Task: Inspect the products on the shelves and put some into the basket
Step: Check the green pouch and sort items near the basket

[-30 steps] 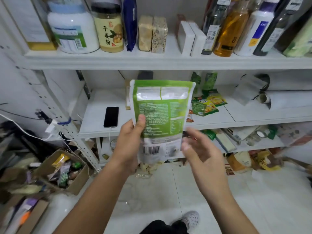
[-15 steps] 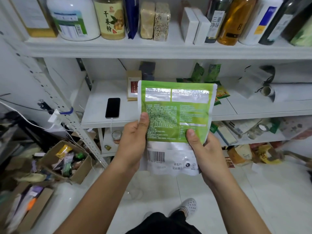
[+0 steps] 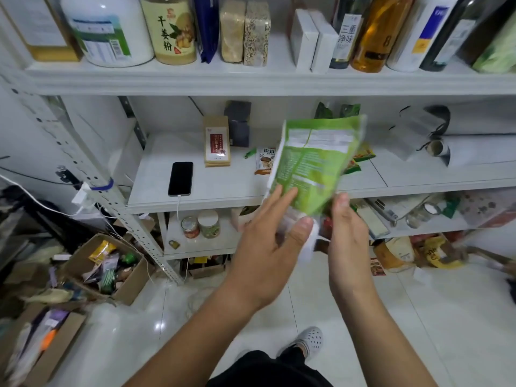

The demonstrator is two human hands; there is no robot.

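Observation:
A green pouch (image 3: 312, 163) with white print and a white lower end hangs tilted in front of the middle shelf (image 3: 223, 195), its printed back facing me. My right hand (image 3: 347, 236) grips its lower right corner, thumb on the near side. My left hand (image 3: 268, 241) lies with straight fingers against the pouch's lower left edge, and its thumb rests on the white end. The pouch is motion-blurred. On the floor to the left stands an open cardboard box (image 3: 131, 283) holding several small packets.
The middle shelf carries a black phone (image 3: 180, 178) on a cable, a tan tea box (image 3: 217, 141), a snack packet (image 3: 265, 160) and paper rolls (image 3: 438, 148). Jars, boxes and bottles line the top shelf (image 3: 251, 79). Two jars (image 3: 199, 226) sit on a lower shelf. My shoe (image 3: 310, 340) is on the white tiles.
The pouch has tipped to the right and moved up toward the shelf. My left hand's fingers have straightened off their grip, while my right hand keeps hold of the lower corner.

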